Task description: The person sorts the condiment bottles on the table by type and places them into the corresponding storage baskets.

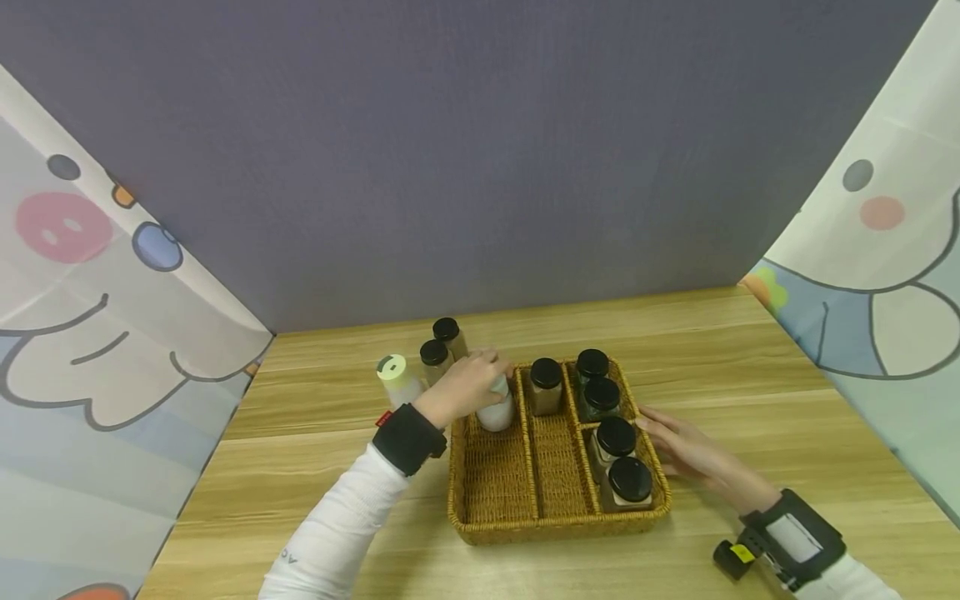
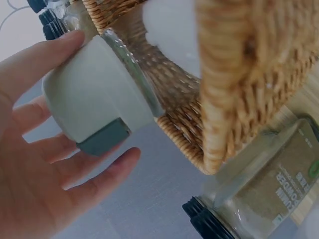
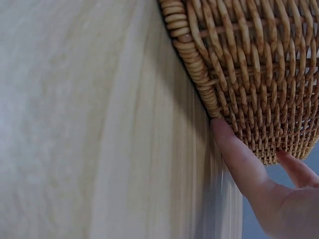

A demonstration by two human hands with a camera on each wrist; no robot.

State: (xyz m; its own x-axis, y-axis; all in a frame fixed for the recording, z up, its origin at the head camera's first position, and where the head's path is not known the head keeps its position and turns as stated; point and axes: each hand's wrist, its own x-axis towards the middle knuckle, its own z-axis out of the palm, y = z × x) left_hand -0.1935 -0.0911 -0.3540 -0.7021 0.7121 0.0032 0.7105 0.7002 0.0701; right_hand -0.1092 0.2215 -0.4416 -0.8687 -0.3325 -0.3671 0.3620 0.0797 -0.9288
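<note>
My left hand (image 1: 468, 385) holds a clear seasoning jar (image 1: 496, 412) with white contents by its lid. The jar stands inside the left compartment of a wicker basket (image 1: 562, 527), at its far end. In the left wrist view, the pale lid (image 2: 94, 89) has a dark green tab, and my thumb and fingers lie around it. My right hand (image 1: 693, 454) touches the basket's right outer side. In the right wrist view its fingers (image 3: 239, 159) are extended against the woven wall (image 3: 249, 74).
Black-lidded jars stand in the basket's middle (image 1: 546, 387) and right compartments. Left of the basket are two black-lidded spice bottles, one nearer (image 1: 435, 358) and one farther (image 1: 447, 333), beside a bottle with a pale yellow-green top (image 1: 396, 375). A grey panel (image 1: 480, 167) rises behind the wooden table (image 1: 315, 400).
</note>
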